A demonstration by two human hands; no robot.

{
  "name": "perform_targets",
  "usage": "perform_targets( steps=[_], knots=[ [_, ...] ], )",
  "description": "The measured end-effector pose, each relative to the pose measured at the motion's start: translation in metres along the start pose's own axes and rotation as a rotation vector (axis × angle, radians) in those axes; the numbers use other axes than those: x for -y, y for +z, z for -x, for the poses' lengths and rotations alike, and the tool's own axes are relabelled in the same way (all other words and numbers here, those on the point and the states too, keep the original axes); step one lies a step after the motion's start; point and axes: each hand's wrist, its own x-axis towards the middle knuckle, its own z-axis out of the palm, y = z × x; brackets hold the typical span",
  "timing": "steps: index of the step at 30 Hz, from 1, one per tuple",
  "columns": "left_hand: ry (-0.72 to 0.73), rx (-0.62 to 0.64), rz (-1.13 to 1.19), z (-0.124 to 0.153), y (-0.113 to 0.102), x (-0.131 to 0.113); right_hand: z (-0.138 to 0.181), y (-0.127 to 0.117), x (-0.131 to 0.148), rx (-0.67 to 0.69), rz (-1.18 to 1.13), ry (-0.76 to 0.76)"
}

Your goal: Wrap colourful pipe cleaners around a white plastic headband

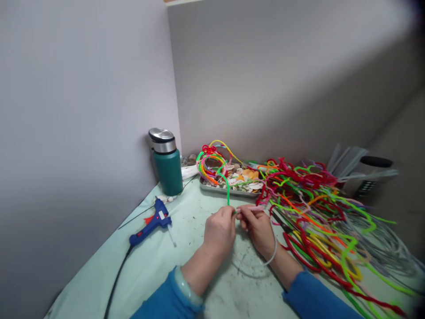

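My left hand [219, 228] is closed, its fingertips pinching a bright green pipe cleaner [228, 190] whose free end curves up towards the tray. Close beside it, my right hand [257, 228] pinches a pale pink fuzzy length [256, 208], apparently a pipe cleaner wound on a cord. A thin whitish cord [275, 248] loops from there down under the wrists. Green and pink come together between the two sets of fingertips, where the exact join is too small to make out. Both hands are just above the table, in front of the metal tray [229, 192].
Shells and a coil of coloured pipe cleaners [212, 164] are at the tray. A teal bottle [168, 173] and a corded blue glue gun [151, 226] stand and lie left. Heaped pipe cleaners [308, 190], grey wire [375, 239] and a dark-lidded container [368, 177] crowd the right. Walls border the table.
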Motion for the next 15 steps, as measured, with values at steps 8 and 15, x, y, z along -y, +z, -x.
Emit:
perform_targets(
  steps=[8, 15],
  knots=[
    [0.024, 0.008, -0.108, 0.0018, -0.0008, -0.0027, 0.0011, 0.0012, 0.0025, -0.002, -0.004, 0.045],
    [0.107, 0.038, -0.178, 0.0021, -0.0053, -0.0026, 0.0022, -0.0005, 0.0017, -0.014, 0.001, 0.077]
  ],
)
